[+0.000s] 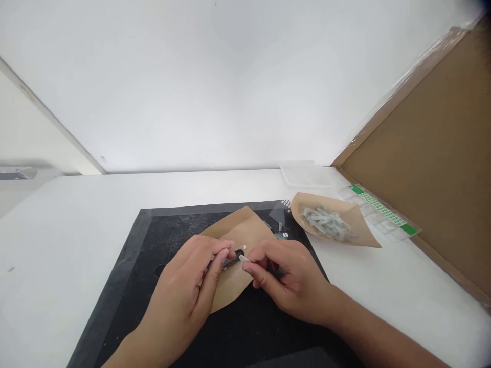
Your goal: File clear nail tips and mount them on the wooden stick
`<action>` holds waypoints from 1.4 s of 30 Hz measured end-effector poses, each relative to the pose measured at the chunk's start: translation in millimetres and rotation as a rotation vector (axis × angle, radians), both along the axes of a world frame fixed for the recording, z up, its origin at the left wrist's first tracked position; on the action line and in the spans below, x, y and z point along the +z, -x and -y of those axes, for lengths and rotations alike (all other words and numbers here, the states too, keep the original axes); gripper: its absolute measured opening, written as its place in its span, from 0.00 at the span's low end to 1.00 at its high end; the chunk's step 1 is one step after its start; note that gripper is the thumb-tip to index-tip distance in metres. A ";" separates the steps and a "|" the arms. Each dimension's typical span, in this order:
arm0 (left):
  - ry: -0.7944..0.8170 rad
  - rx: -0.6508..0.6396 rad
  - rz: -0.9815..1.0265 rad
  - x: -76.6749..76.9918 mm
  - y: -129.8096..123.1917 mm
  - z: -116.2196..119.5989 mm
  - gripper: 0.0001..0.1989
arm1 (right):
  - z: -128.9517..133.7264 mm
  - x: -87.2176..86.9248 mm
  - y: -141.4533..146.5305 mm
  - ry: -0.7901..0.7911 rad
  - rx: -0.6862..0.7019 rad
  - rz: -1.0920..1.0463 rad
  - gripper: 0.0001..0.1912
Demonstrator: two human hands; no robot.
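My left hand is closed in a pinch, thumb against the fingertips, over a brown paper tray. Whatever it grips is hidden or too small to name. Between the thumb and forefinger of my right hand is a small clear whitish piece, its tip pointing toward the left hand. Small dark pieces show in the gap between the two hands, on or just above the tray; I cannot tell which. The hands are close together but apart.
A black mat lies under the tray. To the right, a second brown paper tray holds a heap of clear slivers. Near it are a green-striped clear sheet, a translucent lid and small white stickers. A cardboard panel stands at right.
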State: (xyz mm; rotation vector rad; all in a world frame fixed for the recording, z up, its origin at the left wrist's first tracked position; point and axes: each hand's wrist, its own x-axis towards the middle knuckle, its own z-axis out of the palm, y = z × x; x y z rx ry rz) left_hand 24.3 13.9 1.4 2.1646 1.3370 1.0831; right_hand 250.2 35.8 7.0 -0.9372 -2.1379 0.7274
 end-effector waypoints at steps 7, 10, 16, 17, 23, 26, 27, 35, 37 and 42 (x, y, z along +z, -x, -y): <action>-0.041 0.203 -0.086 -4.4 6.5 -5.2 0.06 | -3.9 -1.6 -3.7 -0.112 -0.132 0.025 0.10; -0.151 0.151 -0.138 -4.1 11.2 -8.9 0.09 | -6.4 -1.6 -6.5 -0.157 -0.199 0.031 0.08; -0.278 -0.069 -0.219 0.1 17.0 -14.5 0.04 | -12.5 -1.8 -11.0 -0.171 -0.322 0.076 0.11; -0.294 -0.138 -0.243 1.8 17.2 -14.7 0.04 | -14.1 -1.7 -11.1 -0.176 -0.339 0.085 0.11; -0.253 -0.424 -0.353 4.2 15.8 -11.1 0.16 | -25.7 -2.5 -16.7 -0.213 -0.531 0.168 0.12; -0.311 -0.414 -0.453 0.3 16.9 -10.9 0.08 | -31.1 -3.9 -23.8 -0.198 -0.619 0.171 0.12; -0.331 -0.397 -0.485 -0.6 17.7 -11.5 0.05 | -32.6 -4.4 -26.1 -0.194 -0.635 0.169 0.12; -0.447 -0.226 -0.697 -2.5 30.0 -21.4 0.09 | -39.7 -4.9 -33.6 -0.157 -0.695 0.169 0.16; -0.459 -0.176 -0.752 -3.5 33.7 -23.2 0.10 | -41.0 -4.3 -34.8 -0.154 -0.705 0.183 0.18; -0.590 -0.061 -0.703 -4.8 37.9 -24.0 0.09 | -46.3 -6.0 -40.7 -0.123 -0.720 0.181 0.18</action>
